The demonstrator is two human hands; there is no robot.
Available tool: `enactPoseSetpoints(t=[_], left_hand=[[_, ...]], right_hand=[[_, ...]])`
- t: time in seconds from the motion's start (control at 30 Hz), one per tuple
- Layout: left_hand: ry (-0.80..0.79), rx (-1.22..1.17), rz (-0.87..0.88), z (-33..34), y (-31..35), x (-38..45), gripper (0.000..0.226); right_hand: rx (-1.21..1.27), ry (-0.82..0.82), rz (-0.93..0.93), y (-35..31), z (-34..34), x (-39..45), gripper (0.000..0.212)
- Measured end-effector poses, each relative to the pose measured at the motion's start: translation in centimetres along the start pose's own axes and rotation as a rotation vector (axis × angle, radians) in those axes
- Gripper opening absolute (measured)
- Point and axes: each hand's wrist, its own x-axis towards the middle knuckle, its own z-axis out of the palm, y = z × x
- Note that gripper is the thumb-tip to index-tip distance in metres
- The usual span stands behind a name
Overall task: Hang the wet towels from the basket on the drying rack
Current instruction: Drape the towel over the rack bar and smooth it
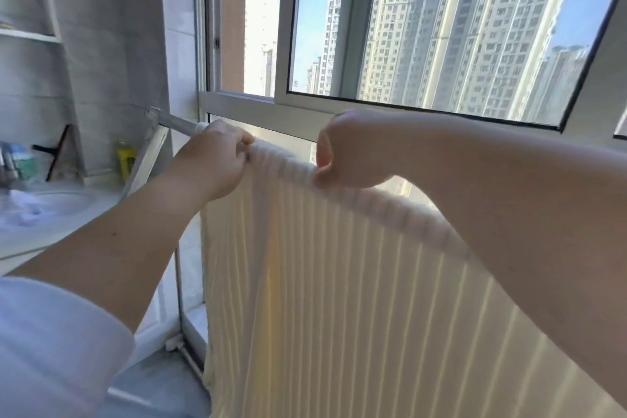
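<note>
A cream ribbed towel [339, 282] hangs draped over the top bar of the drying rack [173, 122], its long side falling toward me. My left hand [210, 163] grips the towel's folded top edge near its left end, fingers curled over the bar. My right hand [342, 153] pinches the same top edge a little further right, thumb under the fold. The bar is bare only at its left end. The basket is out of sight.
The rack's leg and foot [181, 322] stand on the tiled floor by the window sill [258, 108]. A white sink counter [57, 210] with bottles lies to the left. Large windows fill the wall behind the rack.
</note>
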Motion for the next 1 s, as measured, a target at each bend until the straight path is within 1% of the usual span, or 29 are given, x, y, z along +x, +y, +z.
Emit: enactPoseSetpoints(t=[0.17,0.23,0.3,0.33,0.4,0.5,0.57,0.6,0.63,0.7,0.73,0.8,0.83,0.87,0.9,0.93,0.97,1.0], left_hand=[[0.049,0.077,0.212,-0.5,-1.5,1.8,0.011],[0.060,0.094,0.302,-0.5,-2.2,2.6,0.009],[0.116,0.094,0.352,-0.5,-3.1,3.6,0.008],[0.145,0.086,0.349,-0.5,-4.0,4.8,0.008],[0.171,0.111,0.281,-0.7,-5.4,6.7,0.011],[0.154,0.137,0.215,0.1,-7.3,9.2,0.016],[0.120,0.083,0.258,0.9,-8.3,10.2,0.016],[0.096,-0.003,0.293,1.1,-9.4,10.8,0.015],[0.089,-0.100,0.324,1.4,-9.5,10.7,0.014],[0.130,-0.290,0.317,1.3,-10.4,10.5,0.013],[0.176,-0.345,0.280,1.1,-10.8,10.2,0.012],[0.234,-0.375,0.124,0.9,-13.4,9.8,0.014],[0.216,-0.345,0.023,1.1,-14.8,9.7,0.020],[0.156,-0.285,-0.067,1.2,-16.3,9.5,0.030],[0.054,-0.233,-0.136,1.5,-17.5,9.3,0.042],[-0.067,-0.239,-0.181,1.9,-18.3,9.1,0.052],[-0.198,-0.314,-0.222,2.4,-18.9,8.6,0.057],[-0.319,-0.464,-0.245,2.9,-19.1,8.1,0.052]], right_hand=[[0.055,-0.022,0.049,-0.9,0.1,2.4,0.036],[0.080,-0.021,0.076,-1.4,0.2,3.2,0.033],[0.084,-0.049,0.088,-1.6,0.0,3.6,0.030],[0.092,-0.076,0.111,-1.8,-0.2,4.1,0.027],[0.184,-0.130,0.173,-1.7,-0.5,4.5,0.016],[0.295,-0.231,0.275,-1.9,-1.1,5.1,0.021],[0.299,-0.262,0.325,-2.7,-1.5,6.1,0.021],[0.307,-0.253,0.352,-3.6,-1.6,7.4,0.021],[0.324,-0.207,0.359,-4.0,-1.7,7.7,0.021],[0.336,-0.084,0.366,-4.8,-1.7,9.1,0.020],[0.318,-0.032,0.359,-5.1,-1.5,9.7,0.019],[0.294,0.028,0.339,-6.4,-1.2,11.7,0.015],[0.288,0.044,0.329,-7.1,-1.2,12.6,0.013],[0.272,0.052,0.317,-7.8,-1.2,13.6,0.013],[0.251,0.057,0.304,-8.3,-1.1,14.6,0.014],[0.226,0.056,0.293,-8.9,-1.1,15.4,0.017],[0.197,0.050,0.279,-9.4,-0.9,16.2,0.020],[0.168,0.044,0.260,-9.9,-0.8,17.1,0.022]])
